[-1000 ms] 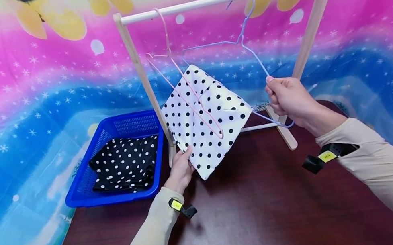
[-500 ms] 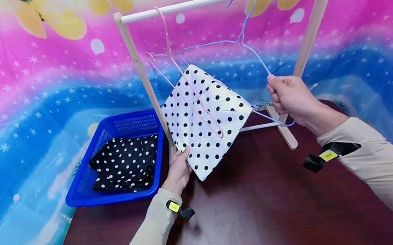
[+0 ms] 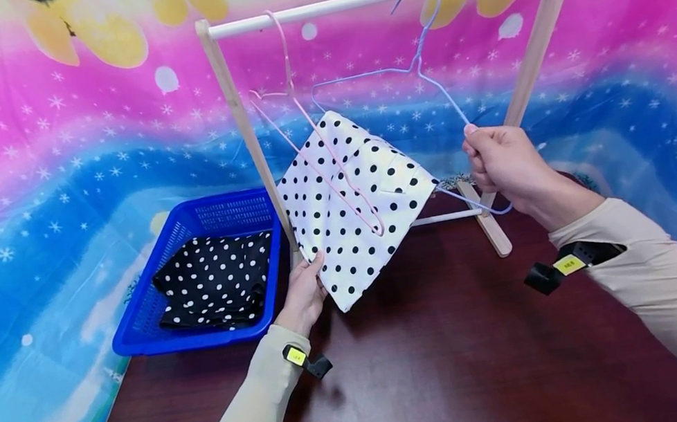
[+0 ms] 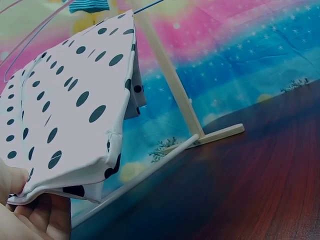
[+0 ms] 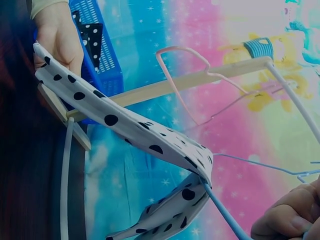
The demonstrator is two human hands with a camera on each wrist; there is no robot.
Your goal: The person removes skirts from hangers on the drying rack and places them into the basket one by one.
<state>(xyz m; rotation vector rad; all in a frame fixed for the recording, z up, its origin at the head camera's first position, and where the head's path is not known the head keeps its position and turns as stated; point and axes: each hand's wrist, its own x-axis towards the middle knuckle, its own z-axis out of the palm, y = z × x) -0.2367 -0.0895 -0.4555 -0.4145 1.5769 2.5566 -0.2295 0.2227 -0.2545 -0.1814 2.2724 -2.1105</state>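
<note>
A white cloth with black dots hangs folded over the lower bar of a blue wire hanger, whose hook sits on the rack's top rail. My left hand pinches the cloth's lower left edge, thumb on the near face and fingers behind, as the left wrist view also shows. With my right hand I grip the sloping right arm of the blue hanger. In the right wrist view the cloth drapes down both sides of the bar. A pink hanger hangs in front of the cloth at the left.
A wooden rack with a white top rail stands on the dark red table. Left of it is a blue basket with a black cloth with white dots inside. A printed backdrop rises behind.
My right hand has shifted slightly right and up with the hanger's arm. The left hand and the cloth's lower corner have moved a little left.
</note>
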